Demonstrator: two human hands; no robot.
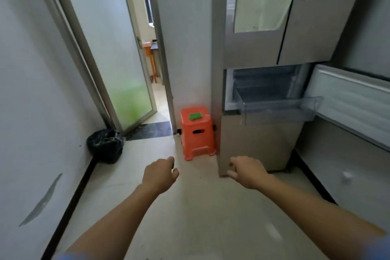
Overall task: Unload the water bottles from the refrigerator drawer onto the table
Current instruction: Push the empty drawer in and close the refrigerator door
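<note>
Over the pale floor (196, 217), the left hand (159, 174) and right hand (249, 172) are held loosely curled, grasping nothing. Beyond, an orange stool (197, 133) is set beside the refrigerator (263, 48), whose clear drawer (278, 107) is pulled out; bottles cannot be made out.

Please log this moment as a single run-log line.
left hand: empty | right hand: empty | refrigerator drawer: pulled out, no bottles visible | orange stool: beside refrigerator

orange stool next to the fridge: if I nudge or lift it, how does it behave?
The orange stool looks like moulded plastic with cut-outs, so probably light and stiff. Its legs splay wider than the seat, so it likely slides on the smooth floor rather than tipping. The green item lying loose on top could slip off if it is tilted.
</note>
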